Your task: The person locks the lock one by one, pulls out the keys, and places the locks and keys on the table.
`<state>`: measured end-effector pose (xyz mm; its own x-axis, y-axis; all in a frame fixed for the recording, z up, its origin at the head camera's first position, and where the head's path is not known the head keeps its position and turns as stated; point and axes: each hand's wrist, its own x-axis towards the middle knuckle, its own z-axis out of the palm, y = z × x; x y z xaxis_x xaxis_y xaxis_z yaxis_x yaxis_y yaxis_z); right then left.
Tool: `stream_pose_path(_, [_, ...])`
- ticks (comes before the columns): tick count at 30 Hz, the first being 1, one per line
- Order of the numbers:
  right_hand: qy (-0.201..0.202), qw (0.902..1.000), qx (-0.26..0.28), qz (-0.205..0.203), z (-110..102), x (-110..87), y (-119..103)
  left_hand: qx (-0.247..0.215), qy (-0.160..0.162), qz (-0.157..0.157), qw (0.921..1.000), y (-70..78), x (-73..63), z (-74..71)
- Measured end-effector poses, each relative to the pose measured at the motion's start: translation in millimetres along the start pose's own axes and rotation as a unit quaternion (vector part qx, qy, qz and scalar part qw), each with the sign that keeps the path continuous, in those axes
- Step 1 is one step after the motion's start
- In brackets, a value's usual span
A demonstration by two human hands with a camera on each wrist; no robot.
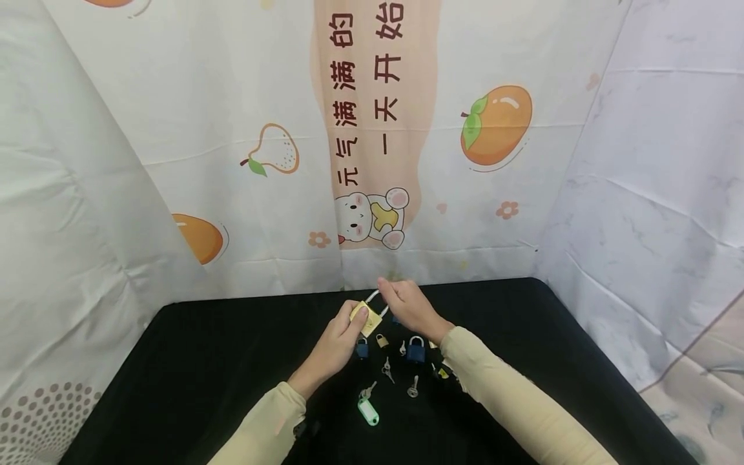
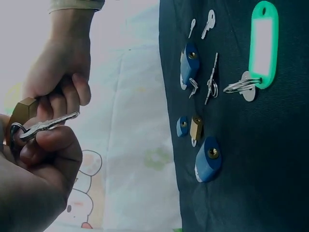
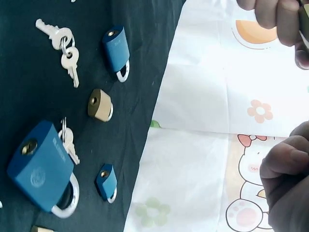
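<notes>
Over the far part of the table, my left hand grips the body of a large brass padlock, thumb across its face. My right hand grips the curved end of its silver shackle, which stands out of the body. In the left wrist view, a silver key on a small ring lies against the curled left fingers, beside the brass body. The right wrist view catches my right hand with curled fingers at the edge; the shackle is hidden there.
On the black tablecloth below lie a large blue padlock, a smaller blue padlock, a small brass padlock, several keys and a green key tag. A printed curtain hangs behind the table.
</notes>
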<state>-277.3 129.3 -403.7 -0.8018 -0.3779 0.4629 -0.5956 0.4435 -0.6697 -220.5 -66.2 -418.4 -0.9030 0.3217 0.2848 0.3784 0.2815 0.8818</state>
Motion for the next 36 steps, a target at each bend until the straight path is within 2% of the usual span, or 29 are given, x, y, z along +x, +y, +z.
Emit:
stream_pose_path(5, [-0.007,0.9999,0.013,-0.009,5.3,-1.7,-0.1,0.002,0.016,-0.018,0.9997,-4.3,-3.5,1.4])
stream_pose_path(10, [-0.019,0.9997,0.017,-0.001,12.9,-3.0,1.8,0.033,0.041,-0.012,0.9986,-8.9,-3.2,3.1])
stream_pose_path(14, [-0.031,0.999,0.026,0.019,16.3,-5.1,0.4,0.059,0.078,0.002,0.9952,-9.6,-3.0,3.6])
stream_pose_path(18, [-0.038,0.998,0.045,0.022,15.8,-6.1,-4.6,0.083,0.114,0.029,0.9896,-9.9,-2.4,3.6])
stream_pose_path(22, [-0.031,0.9982,0.051,0.004,14.9,-5.9,-7.8,0.085,0.127,0.049,0.987,-9.3,-1.6,2.6])
stream_pose_path(30, [-0.013,0.9974,0.06,-0.038,12.9,-9.8,-12.0,0.075,0.127,0.074,0.9863,-4.7,-1.5,1.2])
stream_pose_path(36, [0.021,0.9946,0.033,-0.097,9.8,-11.9,-23.2,0.06,0.132,0.113,0.9829,-6.3,-4.9,1.6])
